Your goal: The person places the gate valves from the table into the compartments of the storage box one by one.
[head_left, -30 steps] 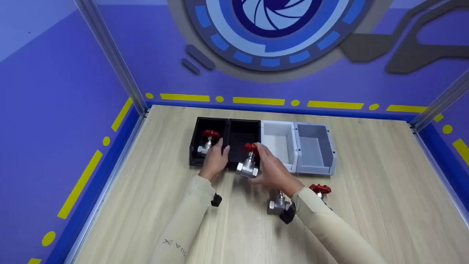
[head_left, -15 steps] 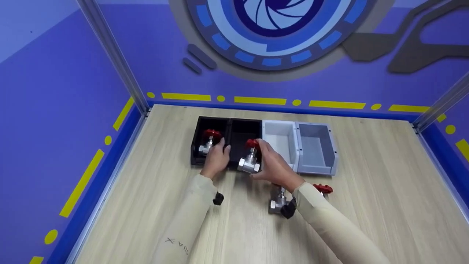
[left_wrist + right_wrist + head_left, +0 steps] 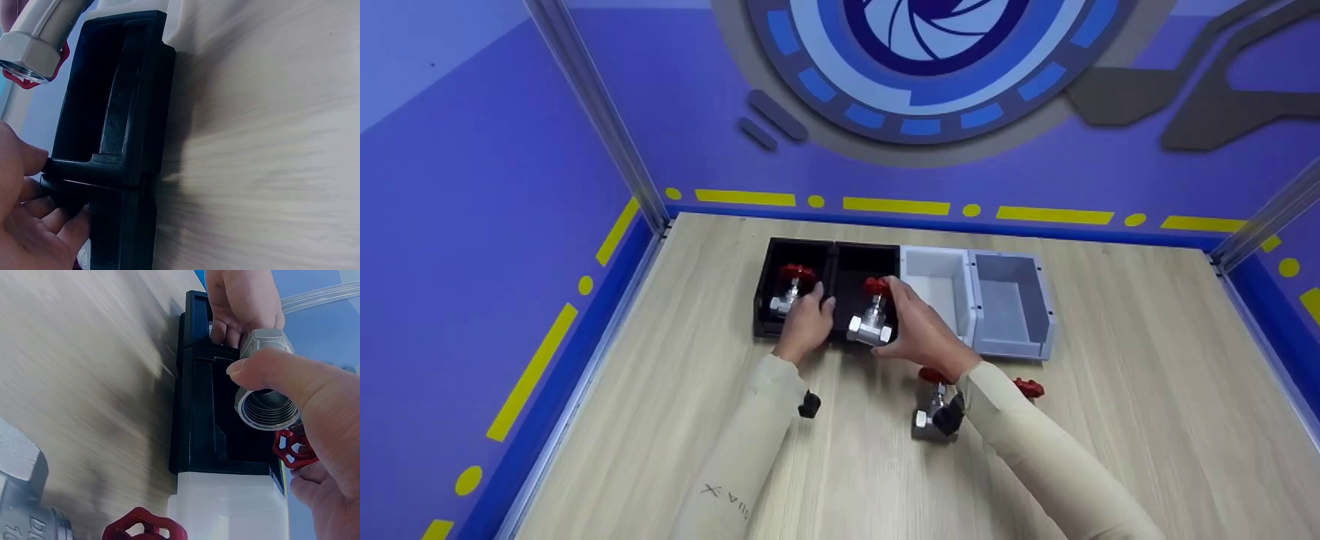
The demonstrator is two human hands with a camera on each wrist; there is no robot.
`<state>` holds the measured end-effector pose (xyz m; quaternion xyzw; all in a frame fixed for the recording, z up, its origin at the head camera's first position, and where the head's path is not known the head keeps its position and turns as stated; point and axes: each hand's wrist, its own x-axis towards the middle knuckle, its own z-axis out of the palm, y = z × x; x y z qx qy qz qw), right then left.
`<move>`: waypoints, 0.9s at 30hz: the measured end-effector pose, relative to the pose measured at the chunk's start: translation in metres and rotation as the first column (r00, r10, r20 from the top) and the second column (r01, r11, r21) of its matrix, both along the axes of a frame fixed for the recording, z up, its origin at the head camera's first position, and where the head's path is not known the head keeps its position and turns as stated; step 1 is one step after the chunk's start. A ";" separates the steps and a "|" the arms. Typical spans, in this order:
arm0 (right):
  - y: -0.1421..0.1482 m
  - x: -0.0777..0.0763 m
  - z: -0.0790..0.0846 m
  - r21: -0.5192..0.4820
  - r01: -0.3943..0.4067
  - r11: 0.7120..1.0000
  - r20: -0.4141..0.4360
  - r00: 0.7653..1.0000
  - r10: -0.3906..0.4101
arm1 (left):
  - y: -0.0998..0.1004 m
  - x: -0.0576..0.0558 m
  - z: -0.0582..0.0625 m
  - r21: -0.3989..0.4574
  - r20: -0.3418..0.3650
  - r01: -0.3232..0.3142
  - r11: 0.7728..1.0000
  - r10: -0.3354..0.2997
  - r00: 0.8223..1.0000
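Observation:
My right hand (image 3: 919,330) grips a steel gate valve (image 3: 871,330) with a red handwheel, holding it upright over the front part of the second black bin (image 3: 864,259). The thumb presses on the valve body (image 3: 264,343) in the right wrist view, with the fingers around the red wheel (image 3: 293,449). My left hand (image 3: 808,326) grips the wall between the two black bins, thumb on its top and fingers curled into the left black bin (image 3: 769,330). Another red-wheeled valve (image 3: 786,300) stands inside that left bin, partly hidden by this hand.
To the right, a white bin (image 3: 937,262) and a grey bin (image 3: 1012,351) adjoin the black ones in one row. Two more valves stand on the wooden table: one (image 3: 934,420) below my right wrist, another (image 3: 1027,388) mostly behind the sleeve. Blue panels enclose the table.
My right hand has carried the gate valve slightly forward, farther over the second black bin. The left hand stays at the bin wall, and the head view has shifted a little.

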<state>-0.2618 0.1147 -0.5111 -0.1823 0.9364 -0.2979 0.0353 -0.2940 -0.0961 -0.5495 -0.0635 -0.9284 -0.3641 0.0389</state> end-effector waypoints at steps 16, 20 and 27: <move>0.001 -0.015 0.000 0.020 -0.004 1.000 0.014 1.000 0.004 | 0.001 0.000 0.000 -0.014 -0.010 0.007 1.000 -0.007 1.000; 0.000 -0.018 0.002 0.016 -0.003 1.000 0.034 0.999 0.003 | 0.001 0.000 0.000 -0.014 -0.005 -0.003 1.000 0.003 1.000; -0.002 -0.023 0.002 0.029 -0.029 0.999 0.035 0.999 0.028 | 0.001 0.000 0.000 -0.001 0.007 -0.003 1.000 0.003 1.000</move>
